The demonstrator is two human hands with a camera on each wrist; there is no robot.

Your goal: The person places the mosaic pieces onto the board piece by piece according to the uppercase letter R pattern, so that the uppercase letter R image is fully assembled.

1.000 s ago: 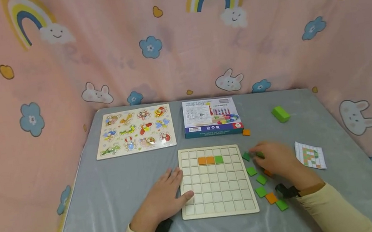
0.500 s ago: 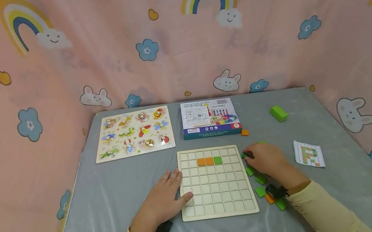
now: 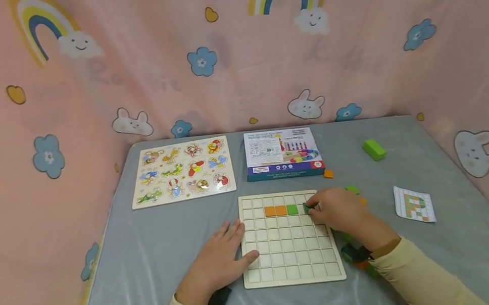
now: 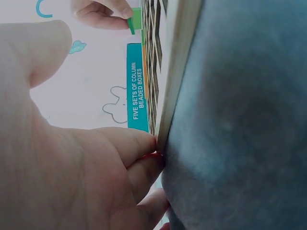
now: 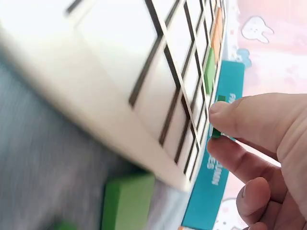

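Note:
A pale wooden grid board [image 3: 290, 248] lies on the table, with two orange tiles [image 3: 275, 210] and a light green tile [image 3: 292, 209] side by side in its second row. Over the right part of that row, my right hand [image 3: 341, 212] pinches a dark green tile [image 5: 219, 117] between thumb and fingertip. My left hand [image 3: 216, 257] lies flat with fingers extended. Its fingertips touch the board's left edge, as the left wrist view shows, and the thumb reaches over the board. Loose green and orange tiles [image 3: 352, 190] lie right of the board, partly hidden by my right arm.
An insect puzzle board [image 3: 181, 171] lies at the back left, beside a beaded-box carton [image 3: 283, 153]. An orange tile [image 3: 328, 173] sits by the carton's corner. At the right are a green block [image 3: 374, 149] and a pattern card [image 3: 414, 204].
My right hand has picked up the dark green tile from beside the board and carried it left over the grid. The left hand stays at the board's left edge.

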